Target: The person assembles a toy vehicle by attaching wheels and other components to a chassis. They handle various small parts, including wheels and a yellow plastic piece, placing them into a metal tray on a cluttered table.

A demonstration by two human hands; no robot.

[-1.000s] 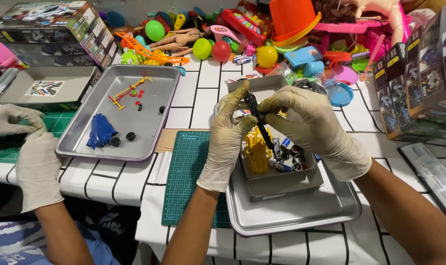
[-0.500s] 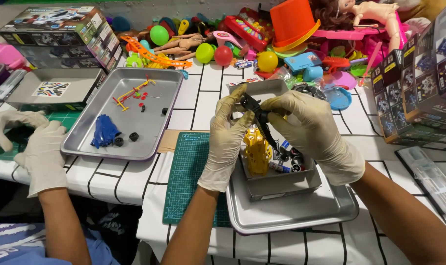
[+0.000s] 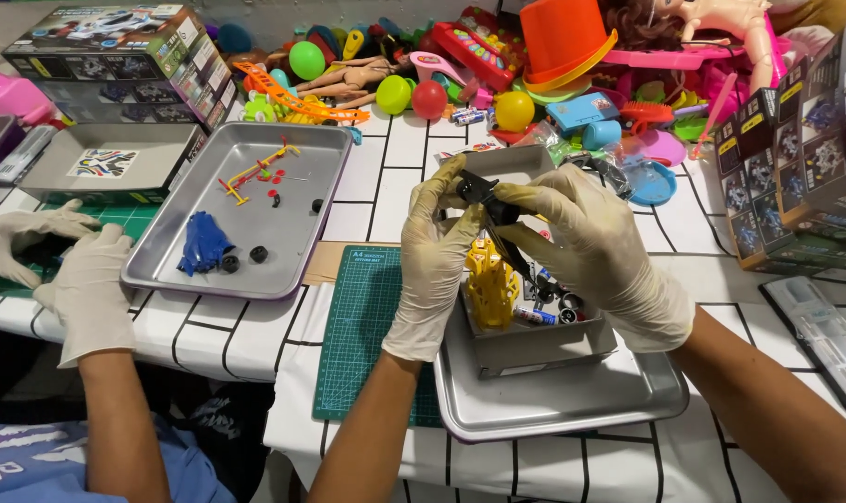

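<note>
Black plastic part: small dark angular piece (image 3: 479, 191), pinched between both gloved hands, held above the grey box.
Left grip: left hand (image 3: 439, 256) in a cream rubber glove, fingers narrow and curled onto the part's near side.
Right grip: right hand (image 3: 590, 244), gloved alike, fingertips closed on the part's far side.
Below the grips: open grey cardboard box (image 3: 534, 345) holding a yellow plastic frame (image 3: 491, 284) and small batteries, standing in a shallow silver metal tray (image 3: 572, 405).
Left of the grips: green cutting mat (image 3: 362, 326); further left a second metal tray (image 3: 246, 200) with a blue shell and black wheels.
Surface: white tiled surface with dark lines (image 3: 385, 177); bright toys heaped beyond the grips.
Other person: two gloved hands (image 3: 64, 270) at far left.
Hard to make out: the part's exact shape, mostly covered by fingers.
</note>
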